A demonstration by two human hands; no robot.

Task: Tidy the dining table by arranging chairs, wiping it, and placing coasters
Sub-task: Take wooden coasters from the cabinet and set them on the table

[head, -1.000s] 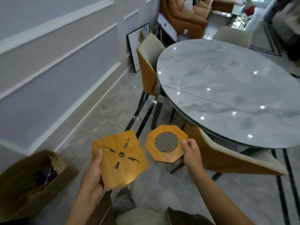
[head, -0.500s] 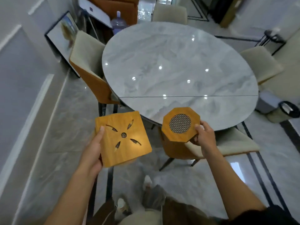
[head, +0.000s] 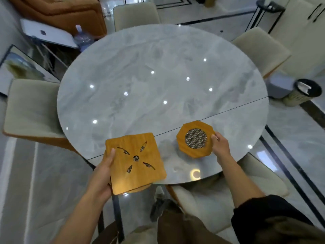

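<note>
A round grey marble dining table (head: 158,71) fills the middle of the view. My left hand (head: 103,175) grips a square wooden coaster (head: 135,175) with petal-shaped cut-outs by its left edge, above the table's near rim; another wooden piece shows just under it. My right hand (head: 220,147) holds an octagonal wooden coaster (head: 182,138) with a round mesh centre, low over the tabletop near the seam line. Whether it touches the surface I cannot tell.
Cream chairs stand around the table: left (head: 31,108), far (head: 135,14), right (head: 260,48) and near, under the rim (head: 260,176). A bin (head: 302,92) stands on the floor at right. An orange sofa (head: 58,9) and a water bottle (head: 81,38) lie beyond.
I have stepped up to the table and now look down on it. Both hands moved forward, bringing the two coasters from beside the table to over its near edge.
</note>
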